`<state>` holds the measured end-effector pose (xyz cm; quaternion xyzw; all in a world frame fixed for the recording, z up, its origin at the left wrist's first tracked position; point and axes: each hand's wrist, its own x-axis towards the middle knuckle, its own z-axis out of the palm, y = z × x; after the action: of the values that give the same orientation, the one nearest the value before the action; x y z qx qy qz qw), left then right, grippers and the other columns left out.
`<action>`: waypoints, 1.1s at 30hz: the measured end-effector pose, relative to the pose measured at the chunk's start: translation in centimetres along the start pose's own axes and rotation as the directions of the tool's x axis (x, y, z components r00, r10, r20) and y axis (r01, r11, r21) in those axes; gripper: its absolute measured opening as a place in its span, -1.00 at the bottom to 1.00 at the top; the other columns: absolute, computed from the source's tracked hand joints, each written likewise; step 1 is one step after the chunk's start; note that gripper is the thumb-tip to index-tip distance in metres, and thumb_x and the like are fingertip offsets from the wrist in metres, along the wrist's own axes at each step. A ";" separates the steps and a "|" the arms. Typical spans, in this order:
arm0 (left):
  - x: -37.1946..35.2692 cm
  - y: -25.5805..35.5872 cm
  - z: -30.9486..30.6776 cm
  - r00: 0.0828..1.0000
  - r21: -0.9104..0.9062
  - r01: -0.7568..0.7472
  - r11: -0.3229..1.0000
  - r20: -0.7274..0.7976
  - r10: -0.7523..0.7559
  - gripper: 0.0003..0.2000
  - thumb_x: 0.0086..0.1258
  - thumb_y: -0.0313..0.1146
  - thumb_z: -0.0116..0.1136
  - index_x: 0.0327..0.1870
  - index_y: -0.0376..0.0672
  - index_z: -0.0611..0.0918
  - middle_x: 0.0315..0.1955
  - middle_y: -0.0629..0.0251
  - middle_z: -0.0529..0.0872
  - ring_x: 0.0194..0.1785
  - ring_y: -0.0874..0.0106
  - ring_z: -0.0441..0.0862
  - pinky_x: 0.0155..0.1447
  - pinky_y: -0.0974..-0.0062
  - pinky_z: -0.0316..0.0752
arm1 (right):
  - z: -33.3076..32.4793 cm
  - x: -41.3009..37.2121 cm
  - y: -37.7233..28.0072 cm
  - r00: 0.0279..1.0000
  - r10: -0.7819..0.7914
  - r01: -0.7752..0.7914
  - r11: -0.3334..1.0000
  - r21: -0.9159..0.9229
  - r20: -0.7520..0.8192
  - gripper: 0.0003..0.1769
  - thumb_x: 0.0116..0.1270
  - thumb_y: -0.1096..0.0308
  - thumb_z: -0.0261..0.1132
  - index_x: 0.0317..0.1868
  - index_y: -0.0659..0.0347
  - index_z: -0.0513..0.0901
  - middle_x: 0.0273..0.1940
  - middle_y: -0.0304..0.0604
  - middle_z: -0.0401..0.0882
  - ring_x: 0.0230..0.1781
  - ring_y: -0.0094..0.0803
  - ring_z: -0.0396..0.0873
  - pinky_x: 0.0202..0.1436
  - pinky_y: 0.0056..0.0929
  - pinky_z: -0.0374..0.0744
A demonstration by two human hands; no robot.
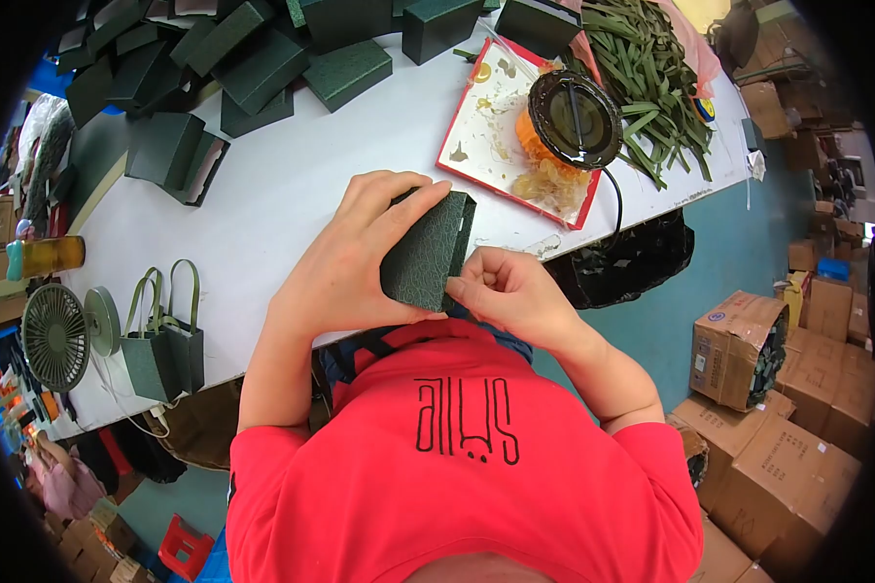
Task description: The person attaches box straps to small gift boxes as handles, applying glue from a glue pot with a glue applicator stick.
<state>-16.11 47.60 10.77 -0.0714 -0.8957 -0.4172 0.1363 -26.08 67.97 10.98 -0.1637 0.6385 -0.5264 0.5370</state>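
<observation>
My left hand point(352, 255) is wrapped around a small dark green textured box point(420, 260) near the table's front edge, thumb and fingers on opposite sides. The box is tilted, and a narrow gap shows along its right side. At that side's lower end my right hand point(511, 293) is closed, thumb and index finger pinched against the edge; whatever lies between them is too small to make out. To the left stand two small green bags point(153, 361) with ribbon handles. Above my hands lies a green box point(173, 154), partly open.
Many green boxes point(262, 68) are heaped at the back left. A red-rimmed tray point(469, 146) holds a round dark glue pot point(576, 119) with a cord. Green ribbon strips point(642, 68) pile up behind it. A fan point(56, 335) stands left; cartons point(783, 476) fill the right floor.
</observation>
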 end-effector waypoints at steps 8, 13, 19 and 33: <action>0.0 0.4 0.3 0.999 0.035 0.018 0.999 0.050 -0.020 -0.06 -0.31 -0.33 0.62 0.31 -0.21 0.48 0.22 0.10 0.47 0.27 0.02 0.39 0.32 0.16 0.36 | 0.1 0.2 1.2 0.999 -0.033 0.033 0.993 -0.110 0.003 -0.68 0.38 0.30 0.33 -0.47 0.32 0.52 -0.57 -0.37 0.47 -0.53 -0.72 0.34 -0.47 -0.60 0.36; -0.1 0.6 0.8 0.999 0.051 0.008 0.999 0.042 -0.010 -0.08 -0.29 -0.32 0.63 0.30 -0.21 0.49 0.20 0.10 0.48 0.26 0.03 0.41 0.29 0.16 0.39 | -0.1 0.2 1.2 1.000 -0.005 0.007 0.987 -0.163 0.016 -0.66 0.41 0.29 0.30 -0.48 0.33 0.50 -0.60 -0.34 0.49 -0.54 -0.69 0.39 -0.48 -0.58 0.39; 0.0 0.5 0.6 1.000 0.111 0.024 0.994 -0.008 -0.023 -0.06 -0.30 -0.32 0.64 0.31 -0.21 0.48 0.20 0.09 0.48 0.26 0.04 0.41 0.30 0.18 0.38 | -0.5 0.0 0.3 1.000 -0.014 0.013 0.993 -0.120 -0.007 -0.78 0.43 0.32 0.27 -0.25 0.37 0.62 -0.51 -0.30 0.56 -0.50 -0.69 0.42 -0.44 -0.60 0.41; 0.5 0.9 1.0 0.975 0.032 0.031 0.999 -0.220 -0.023 -0.02 -0.30 -0.28 0.66 0.34 -0.19 0.45 0.22 0.13 0.48 0.27 0.04 0.38 0.31 0.16 0.37 | 0.2 -1.1 4.4 0.991 -0.057 0.023 0.964 0.267 0.122 -0.60 0.60 0.16 0.08 0.17 0.32 0.58 -0.18 -0.13 0.74 -0.58 -0.62 0.45 -0.46 -0.64 0.41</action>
<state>-16.55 48.97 10.92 -0.0102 -0.8832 -0.4085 0.2299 -23.94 70.47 7.87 -0.1370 0.5231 -0.6060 0.5835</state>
